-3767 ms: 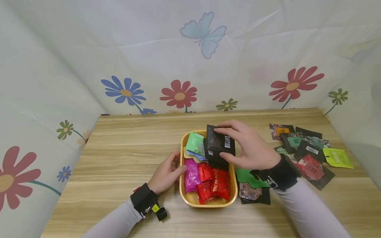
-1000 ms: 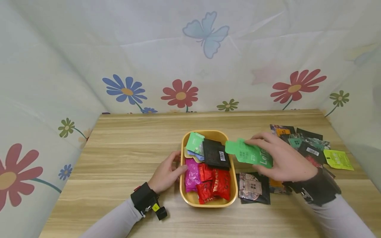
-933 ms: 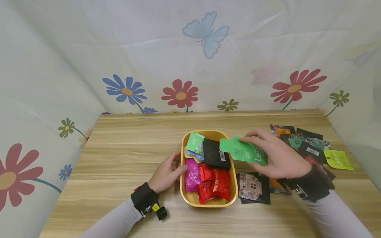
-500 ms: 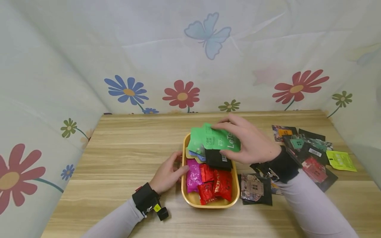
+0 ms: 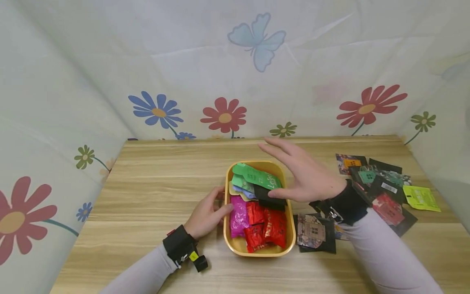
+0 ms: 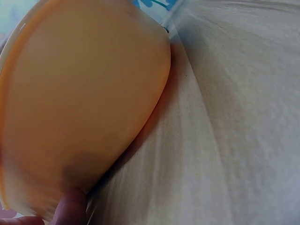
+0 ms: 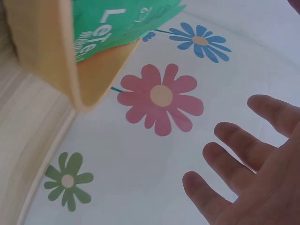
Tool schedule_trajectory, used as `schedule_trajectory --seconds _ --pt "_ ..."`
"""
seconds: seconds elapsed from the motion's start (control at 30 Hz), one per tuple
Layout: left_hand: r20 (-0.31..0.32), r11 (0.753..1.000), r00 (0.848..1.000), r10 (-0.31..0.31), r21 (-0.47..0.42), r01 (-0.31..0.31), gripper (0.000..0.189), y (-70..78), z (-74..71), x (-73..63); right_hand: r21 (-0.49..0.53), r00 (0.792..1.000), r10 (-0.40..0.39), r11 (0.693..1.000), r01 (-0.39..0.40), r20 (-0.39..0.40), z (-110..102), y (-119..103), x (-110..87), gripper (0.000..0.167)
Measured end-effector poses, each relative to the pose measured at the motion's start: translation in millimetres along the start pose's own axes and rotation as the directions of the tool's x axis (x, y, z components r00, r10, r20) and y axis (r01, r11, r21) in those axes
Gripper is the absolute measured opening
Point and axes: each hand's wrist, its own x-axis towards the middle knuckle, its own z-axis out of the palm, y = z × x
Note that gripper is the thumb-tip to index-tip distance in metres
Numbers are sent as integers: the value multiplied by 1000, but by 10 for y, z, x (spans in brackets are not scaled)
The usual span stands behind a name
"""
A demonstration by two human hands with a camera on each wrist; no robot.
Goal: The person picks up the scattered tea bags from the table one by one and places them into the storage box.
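A yellow plastic box (image 5: 258,254) stands mid-table. My left hand (image 5: 205,216) holds its left wall, thumb over the rim and fingers against the outside, as the left wrist view shows. Above the box's right rim, my right hand (image 5: 304,175) is spread with nothing in it. A green sachet marked LeTe (image 5: 262,178) lies tilted at the back of the box, over another green sachet (image 5: 239,182) and a black sachet (image 5: 269,198). Nearer the front are a purple wrapped packet (image 5: 238,216) and several red wrapped packets (image 5: 274,228).
Beside the box on the right lie a floral-print sachet (image 5: 310,232) and dark sachets partly under my right wrist. A loose pile of black sachets (image 5: 382,185) and a yellow-green sachet (image 5: 421,198) spreads farther right. A flower-print curtain (image 5: 176,61) closes off the back of the table.
My right hand carried the green LeTe sachet from the right over into the box, let it go, and its fingers opened out. Earlier it laid down black sachets there. My left hand stayed put.
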Motion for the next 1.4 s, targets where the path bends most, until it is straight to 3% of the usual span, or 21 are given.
schedule_trajectory --seconds 0.37,0.8,1.17,1.4 --pt "-6 1000 1000 8 2 -8 59 -13 14 2 -23 995 97 995 -97 0 84 127 -630 102" --pt "-5 1000 1000 8 -7 -8 58 -23 -6 0 -65 969 231 972 -226 91 328 106 -1347 96" --pt "-8 1000 1000 20 12 -20 57 -32 -8 13 -121 969 218 971 -204 119 413 -4 -1439 92" --pt "-18 999 1000 15 29 -15 56 -49 2 14 -147 931 287 955 -258 225 390 -33 -1419 87"
